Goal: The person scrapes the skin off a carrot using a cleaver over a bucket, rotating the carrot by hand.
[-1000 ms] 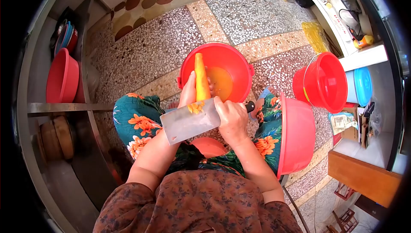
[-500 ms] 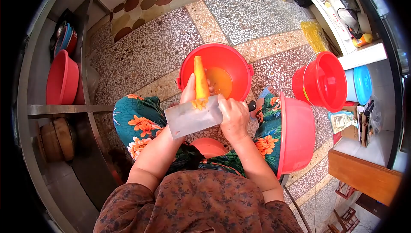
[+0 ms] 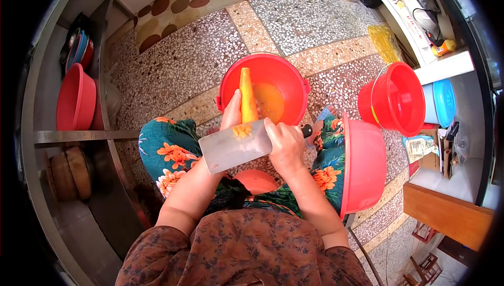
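My left hand [image 3: 232, 111] is wrapped round a peeled orange-yellow carrot [image 3: 247, 94], its narrow end pointing away from me; part of the hand is hidden behind it. In my right hand [image 3: 286, 148] is a cleaver [image 3: 226, 153], gripped at the black handle with fingers reaching onto the blade. The broad blade lies across the near end of the carrot, and orange shavings [image 3: 241, 130] cling to its face. Beneath the carrot stands a red bucket [image 3: 233, 68] holding some orange-tinted liquid.
A red bucket [image 3: 379, 97] and a pink basin [image 3: 365, 168] stand to my right, with a blue-lidded container [image 3: 444, 103] beyond. Another pink basin [image 3: 79, 97] sits on the left shelf. Below the cleaver, a pink rounded object [image 3: 256, 181] shows between my knees.
The cleaver has shifted slightly left and towards me along the carrot. The shavings now lie flatter and more spread on the blade. My left hand stays nearly in place.
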The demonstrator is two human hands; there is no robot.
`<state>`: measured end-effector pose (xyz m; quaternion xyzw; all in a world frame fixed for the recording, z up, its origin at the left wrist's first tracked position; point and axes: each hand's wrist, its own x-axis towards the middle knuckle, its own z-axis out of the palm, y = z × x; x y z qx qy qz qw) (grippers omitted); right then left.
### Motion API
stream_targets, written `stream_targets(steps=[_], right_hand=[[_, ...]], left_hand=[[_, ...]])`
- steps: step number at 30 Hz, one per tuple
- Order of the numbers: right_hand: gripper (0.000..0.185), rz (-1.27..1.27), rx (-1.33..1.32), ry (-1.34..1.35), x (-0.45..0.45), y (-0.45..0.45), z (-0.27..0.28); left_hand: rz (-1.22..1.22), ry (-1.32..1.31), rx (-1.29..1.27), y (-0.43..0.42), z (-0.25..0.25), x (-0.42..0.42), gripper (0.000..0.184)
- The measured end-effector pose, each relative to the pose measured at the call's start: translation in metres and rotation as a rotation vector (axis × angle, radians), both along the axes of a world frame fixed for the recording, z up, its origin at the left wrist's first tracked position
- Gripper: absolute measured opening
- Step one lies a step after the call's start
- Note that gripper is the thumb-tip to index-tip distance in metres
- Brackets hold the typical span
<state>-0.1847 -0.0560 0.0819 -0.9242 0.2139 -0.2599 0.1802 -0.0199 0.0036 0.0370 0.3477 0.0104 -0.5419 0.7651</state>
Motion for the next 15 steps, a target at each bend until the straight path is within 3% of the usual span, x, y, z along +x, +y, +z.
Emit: stream_targets(steps=[15], right_hand=[[0.039,-0.022,-0.013,-0.006,0.0011,0.0002,-0.0046]], left_hand=[[0.009,-0.039,-0.047,0.0017,-0.0106,-0.0033,0.046]])
